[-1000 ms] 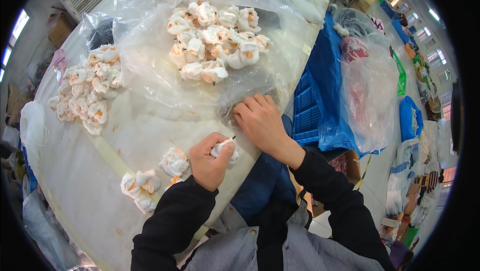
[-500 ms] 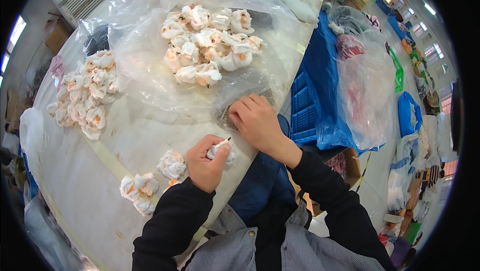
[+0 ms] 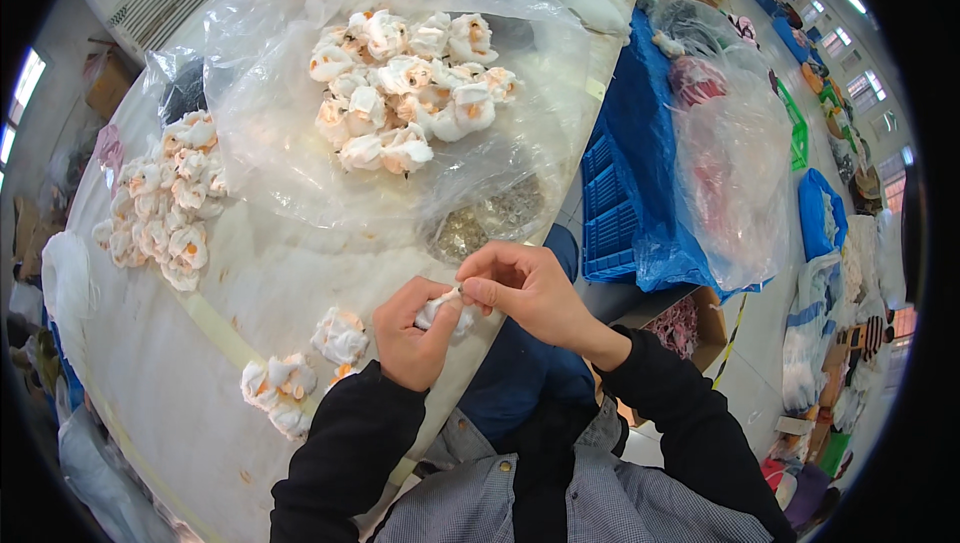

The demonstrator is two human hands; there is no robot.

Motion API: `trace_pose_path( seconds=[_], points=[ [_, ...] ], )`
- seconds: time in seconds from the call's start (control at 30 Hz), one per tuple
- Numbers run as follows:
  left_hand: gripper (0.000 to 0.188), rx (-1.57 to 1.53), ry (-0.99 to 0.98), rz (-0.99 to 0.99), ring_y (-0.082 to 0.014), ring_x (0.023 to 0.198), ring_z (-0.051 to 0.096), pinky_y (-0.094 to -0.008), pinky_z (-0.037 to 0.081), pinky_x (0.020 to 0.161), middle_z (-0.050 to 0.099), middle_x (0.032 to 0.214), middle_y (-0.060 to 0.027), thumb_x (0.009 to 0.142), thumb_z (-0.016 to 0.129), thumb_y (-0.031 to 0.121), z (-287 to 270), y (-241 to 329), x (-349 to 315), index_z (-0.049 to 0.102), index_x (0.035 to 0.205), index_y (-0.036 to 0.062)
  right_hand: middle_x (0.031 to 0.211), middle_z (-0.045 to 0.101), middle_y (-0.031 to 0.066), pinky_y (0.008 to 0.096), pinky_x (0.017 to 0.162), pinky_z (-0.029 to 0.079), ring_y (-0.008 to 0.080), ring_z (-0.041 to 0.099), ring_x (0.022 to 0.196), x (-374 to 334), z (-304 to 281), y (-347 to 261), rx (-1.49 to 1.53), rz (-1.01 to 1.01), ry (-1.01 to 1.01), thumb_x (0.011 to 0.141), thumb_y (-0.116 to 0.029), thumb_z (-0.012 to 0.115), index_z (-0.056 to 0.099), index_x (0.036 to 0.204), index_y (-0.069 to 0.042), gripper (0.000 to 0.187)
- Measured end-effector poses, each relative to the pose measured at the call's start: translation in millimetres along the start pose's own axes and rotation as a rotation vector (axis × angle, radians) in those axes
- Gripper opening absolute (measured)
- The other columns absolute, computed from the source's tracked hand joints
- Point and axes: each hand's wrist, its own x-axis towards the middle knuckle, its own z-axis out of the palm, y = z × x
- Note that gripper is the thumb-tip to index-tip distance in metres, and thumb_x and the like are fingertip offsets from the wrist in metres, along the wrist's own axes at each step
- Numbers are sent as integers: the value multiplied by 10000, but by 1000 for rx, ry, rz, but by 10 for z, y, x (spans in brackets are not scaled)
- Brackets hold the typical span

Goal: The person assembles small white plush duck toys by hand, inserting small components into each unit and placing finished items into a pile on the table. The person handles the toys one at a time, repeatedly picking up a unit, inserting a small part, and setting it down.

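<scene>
My left hand grips a small white fluffy piece at the near edge of the table. My right hand pinches the top of that same piece with thumb and fingertips. A small heap of shiny metal bits lies in clear plastic just beyond my right hand. Three similar white and orange pieces rest on the table to the left of my left hand.
A clear plastic bag holds a pile of white and orange pieces. A second pile lies at the left. The white table curves around. Blue crates and filled plastic bags stand at the right.
My right hand has come back from the metal bits to the white piece in my left hand and now pinches it. My left hand has stayed in place.
</scene>
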Motion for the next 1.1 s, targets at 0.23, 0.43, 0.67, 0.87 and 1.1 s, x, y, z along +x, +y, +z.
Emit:
trace_pose_path(
  seconds=[0.23, 0.43, 0.67, 0.87, 1.1],
  points=[
    [83, 172, -45, 121, -180, 680, 616, -313, 473, 631, 665, 778, -113, 895, 696, 66, 45, 20, 25, 698, 911, -16, 851, 656, 137, 339, 692, 537, 249, 699, 772, -121, -28, -72, -627, -303, 60, 932, -81, 727, 651, 994, -21, 115],
    [107, 240, -92, 164, -204, 671, 585, -338, 447, 624, 625, 762, -121, 884, 674, 84, -13, -104, 12, 671, 891, -23, 839, 607, 174, 432, 710, 501, 382, 639, 811, -73, -90, -18, -572, -347, -36, 932, -98, 675, 575, 949, -32, 121],
    [122, 301, -235, 239, -219, 658, 556, -348, 428, 602, 587, 784, -104, 861, 730, 84, 42, -312, 57, 707, 942, -4, 818, 588, 210, 493, 733, 476, 452, 595, 838, -158, -269, 280, -535, -457, -24, 858, -64, 664, 530, 889, 6, 154],
    [234, 388, -274, 155, -232, 700, 614, -363, 485, 675, 678, 794, -116, 1007, 638, 237, 65, 7, -51, 713, 959, 20, 771, 636, 247, 468, 644, 474, 459, 635, 770, -88, -147, 427, -521, -625, -5, 865, -68, 641, 585, 859, -3, 86],
    [262, 447, -318, 179, -197, 676, 625, -341, 491, 633, 687, 774, -100, 1035, 598, 240, 67, -76, -37, 713, 929, 30, 803, 635, 218, 510, 677, 484, 439, 637, 771, 23, -124, 772, -700, -619, 50, 913, -181, 668, 610, 884, -17, 176]
  ],
)
